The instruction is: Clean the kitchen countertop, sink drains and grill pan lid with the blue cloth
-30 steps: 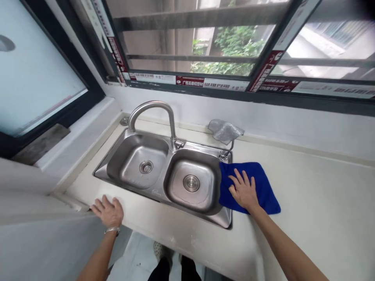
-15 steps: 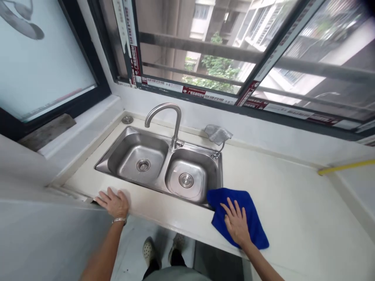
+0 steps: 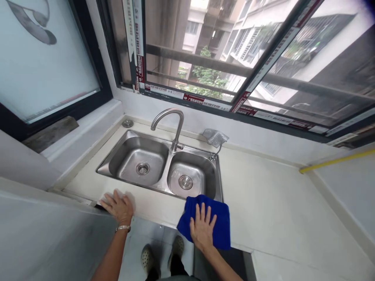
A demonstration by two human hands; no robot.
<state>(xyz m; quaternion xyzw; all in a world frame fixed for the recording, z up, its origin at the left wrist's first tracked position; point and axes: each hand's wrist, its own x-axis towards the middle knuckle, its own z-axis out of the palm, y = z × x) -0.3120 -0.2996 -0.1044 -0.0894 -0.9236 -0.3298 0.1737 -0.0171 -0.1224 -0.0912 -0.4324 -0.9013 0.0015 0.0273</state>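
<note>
A blue cloth [image 3: 221, 224] lies spread on the white countertop [image 3: 263, 203], its back edge reaching the sink's front rim and its front edge hanging at the counter's front. My right hand [image 3: 202, 230] presses flat on this cloth with the fingers spread. Over on the left, my left hand [image 3: 119, 207] rests palm down on the counter's front edge, fingers apart and holding nothing. Behind both hands is a stainless steel double-bowl sink [image 3: 164, 183], with drain fittings in both bowls.
A curved metal faucet [image 3: 179, 127] rises behind the sink. To its right stands a plastic-wrapped fitting [image 3: 216, 137]. A round metal cap [image 3: 127, 123] sits at the back left corner. A yellow pipe [image 3: 336, 160] runs along the right wall, and a window spans the back.
My right hand has slid left along the counter's front with the blue cloth under it. My left hand stays on the counter edge. The view has shifted slightly.
</note>
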